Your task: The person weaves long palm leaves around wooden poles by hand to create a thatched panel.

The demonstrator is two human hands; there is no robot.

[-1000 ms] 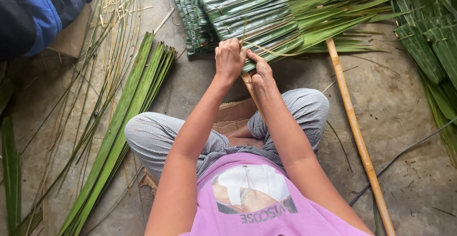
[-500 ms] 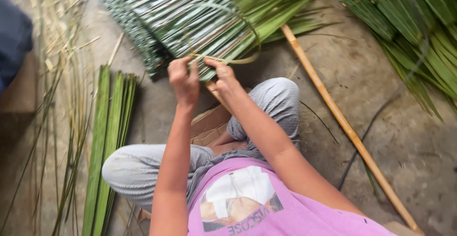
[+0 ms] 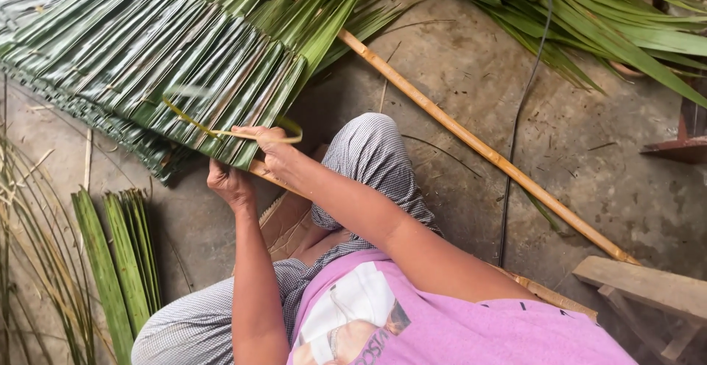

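Note:
A panel of folded green palm leaves lies on the ground ahead of my knees, threaded on a bamboo stick whose end shows under its near edge. My right hand pinches a thin yellow-green strip that loops over the panel's near edge. My left hand grips the lower edge of the leaves just below and left of it. I sit cross-legged in checked trousers and a pink shirt.
A long bamboo pole lies diagonally on the concrete to my right. Loose green fronds pile at the top right, and cut leaf strips lie at my left. A wooden plank sits at the lower right beside a thin dark cord.
The view has swung to the right and down. My right hand has pulled the strip out to the right into a longer loop, and my left hand has dropped to the panel's lower edge.

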